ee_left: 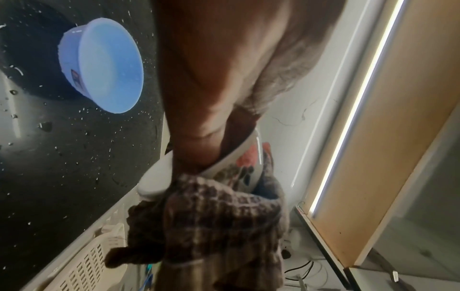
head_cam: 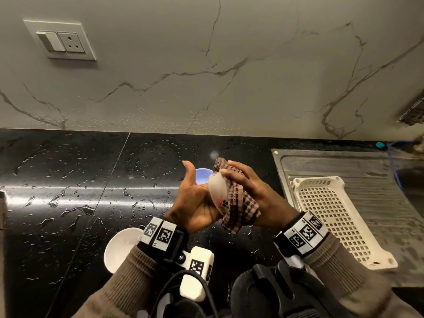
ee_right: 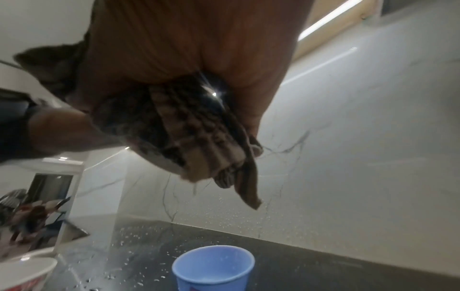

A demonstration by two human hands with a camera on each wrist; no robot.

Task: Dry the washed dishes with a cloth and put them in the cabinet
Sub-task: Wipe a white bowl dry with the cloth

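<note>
My left hand (head_cam: 198,193) holds a white bowl (head_cam: 218,189) with a red and black pattern, tipped on its side above the counter. In the left wrist view its fingers (ee_left: 199,137) reach over the rim into the bowl (ee_left: 236,167). My right hand (head_cam: 241,177) grips a brown checked cloth (head_cam: 238,205) and presses it against the bowl's outside. The cloth (ee_left: 219,216) wraps the bowl's lower part, and in the right wrist view the cloth (ee_right: 189,133) is bunched under the palm.
A blue bowl (head_cam: 203,176) stands on the wet black counter (head_cam: 68,191) just behind the hands. Another white bowl (head_cam: 121,246) sits by my left wrist. A white perforated basket (head_cam: 332,214) lies on the steel drainboard (head_cam: 367,166) at the right.
</note>
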